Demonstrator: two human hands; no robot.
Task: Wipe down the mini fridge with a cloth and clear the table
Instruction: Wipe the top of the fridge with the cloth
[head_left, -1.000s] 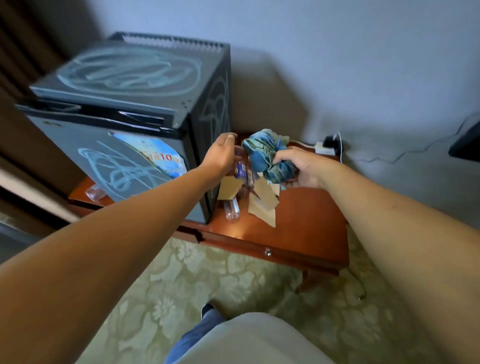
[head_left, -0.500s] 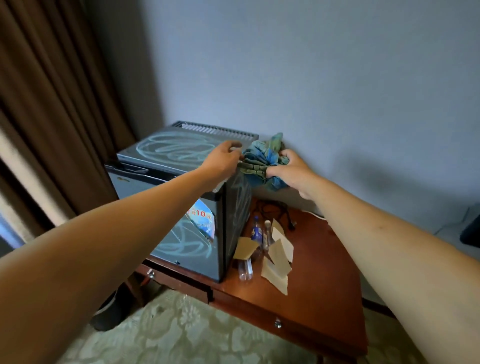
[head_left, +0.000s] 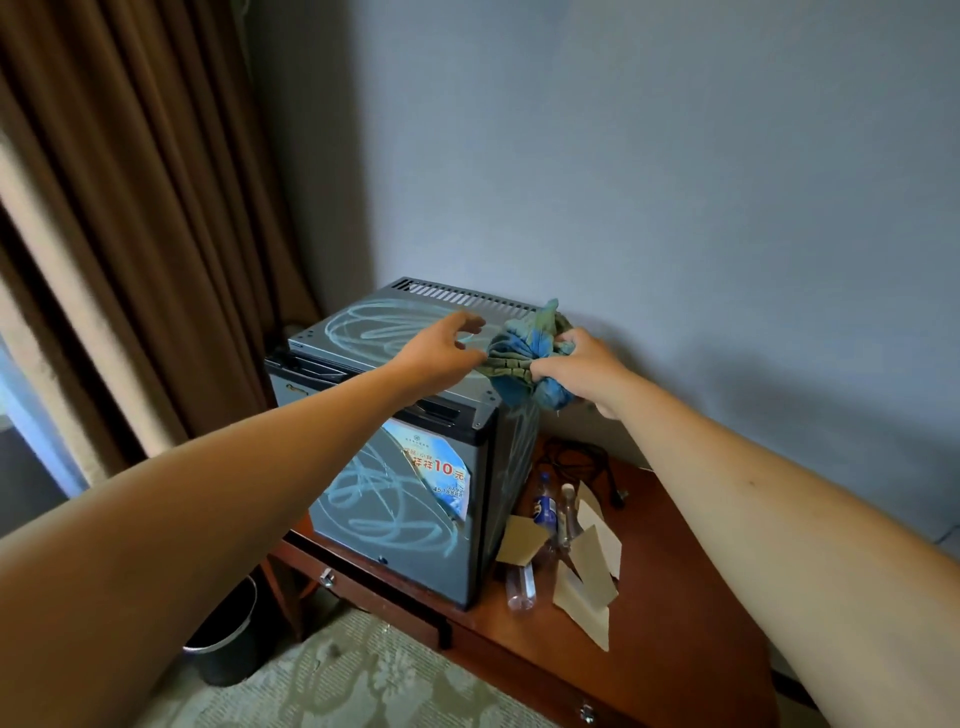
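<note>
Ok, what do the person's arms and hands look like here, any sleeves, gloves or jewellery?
Both arms are bare as far as the picture shows, with no sleeve in view. The left hand and the right hand wear no gloves, and I see no watch, bracelet or ring on either. The right forearm shows a few small dark marks. Nothing else is worn on either arm.

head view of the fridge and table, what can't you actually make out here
- Mini fridge back and left side: turned away from the head camera.
- Fridge top's right rear corner: covered by the cloth that the right hand grips.
- Whether the left hand touches the fridge top: unclear.
- Sticker small print: too small to read.
- Bottles: partly covered by cardboard pieces.
- Table right end: hidden behind the right arm.
</note>
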